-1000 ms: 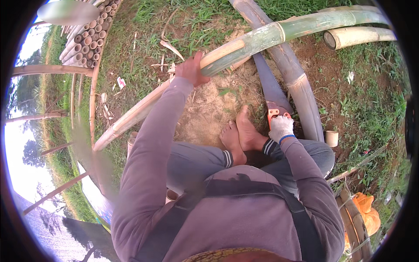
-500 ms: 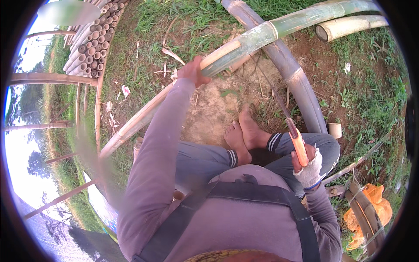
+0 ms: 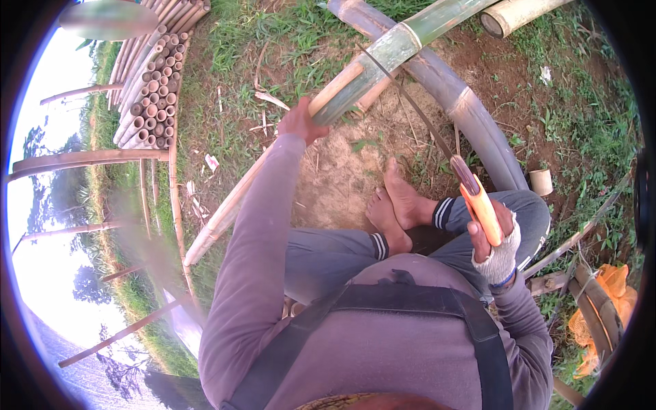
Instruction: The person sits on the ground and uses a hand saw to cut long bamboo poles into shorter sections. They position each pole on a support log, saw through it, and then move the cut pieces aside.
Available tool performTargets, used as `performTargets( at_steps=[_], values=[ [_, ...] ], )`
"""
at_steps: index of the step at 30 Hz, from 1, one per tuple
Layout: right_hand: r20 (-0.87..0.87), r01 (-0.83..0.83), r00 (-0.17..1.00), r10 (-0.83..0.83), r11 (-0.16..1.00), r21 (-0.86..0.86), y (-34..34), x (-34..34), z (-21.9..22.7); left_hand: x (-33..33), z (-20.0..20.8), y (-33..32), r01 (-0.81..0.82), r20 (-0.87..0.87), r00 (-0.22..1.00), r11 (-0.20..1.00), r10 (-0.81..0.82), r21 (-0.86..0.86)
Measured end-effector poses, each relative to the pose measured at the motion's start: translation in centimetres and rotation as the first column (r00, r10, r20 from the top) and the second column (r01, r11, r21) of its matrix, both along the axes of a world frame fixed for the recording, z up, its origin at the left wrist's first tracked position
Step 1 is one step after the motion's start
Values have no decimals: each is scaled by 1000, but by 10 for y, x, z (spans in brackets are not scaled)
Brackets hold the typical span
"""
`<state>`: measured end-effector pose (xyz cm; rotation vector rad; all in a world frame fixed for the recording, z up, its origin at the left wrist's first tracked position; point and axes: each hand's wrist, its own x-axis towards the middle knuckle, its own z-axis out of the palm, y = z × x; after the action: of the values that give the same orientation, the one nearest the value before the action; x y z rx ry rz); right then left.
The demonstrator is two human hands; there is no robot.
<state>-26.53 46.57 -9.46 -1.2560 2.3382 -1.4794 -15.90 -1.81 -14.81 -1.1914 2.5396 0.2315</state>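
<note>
A long green bamboo pole [image 3: 439, 23] slants across the upper middle, with a pale shaved strip [image 3: 336, 89] on its upper side. My left hand [image 3: 301, 123] is closed around it at the near end of the green part. My right hand [image 3: 501, 247], in a white fingerless glove, grips a long-bladed knife [image 3: 482, 210] by its orange-brown handle above my right knee. The thin dark blade reaches up and left, crossing over the pole with its tip past the far edge. A thick greyish bamboo log [image 3: 473, 116] lies crosswise under the pole.
My bare feet [image 3: 400, 205] are crossed on the bare soil before me. A bamboo section [image 3: 523, 15] lies at the upper right, a short bamboo piece [image 3: 540, 182] by my right knee. Stacked bamboo tubes [image 3: 154, 99] are far left; an orange net bag [image 3: 611, 294] is lower right.
The knife blade has moved up and left and now crosses the pole; before, its tip was by the pole's near edge. The left hand keeps its hold. The whole view has shifted somewhat.
</note>
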Motion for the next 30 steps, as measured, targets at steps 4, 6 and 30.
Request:
performTargets(
  at_steps=[4, 6, 30],
  values=[
    [-6, 10, 1000, -11, 981, -193, -61, -18, -28, -6, 10, 2, 9, 32, 999, 1000, -9, -12],
    [-11, -9, 1000, 7, 978, -206, -80, -23, -33, -4, 5, -1, 14, 14, 1000, 1000, -13, -11],
    [26, -57, 998, 62, 983, -176, -107, -50, -55, 3, -12, -7, 71, -19, 997, 994, -73, -77]
  ],
)
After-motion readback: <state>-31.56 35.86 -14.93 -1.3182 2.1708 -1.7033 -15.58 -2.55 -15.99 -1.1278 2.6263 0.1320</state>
